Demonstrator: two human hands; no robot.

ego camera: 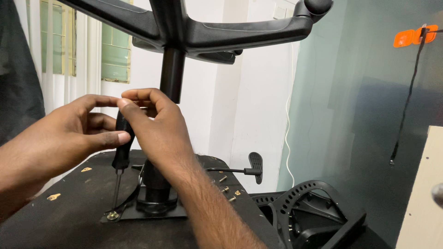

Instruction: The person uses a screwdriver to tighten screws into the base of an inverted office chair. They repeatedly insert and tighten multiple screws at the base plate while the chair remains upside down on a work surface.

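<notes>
screwdriver (121, 152) upright at centre-left, tip on screw (112, 215) | mounting plate (147, 212) on seat underside (60, 216) | loose screws (225, 183) right of column (171, 74)

Matt black plastic screwdriver handle (122, 143)

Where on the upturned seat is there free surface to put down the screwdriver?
The seat underside is bare at the near left, between the mounting plate and the left forearm. It is crowded right of the gas column: loose screws and the adjustment lever lie there. Both hands, left hand and right hand, surround the screwdriver.
</notes>
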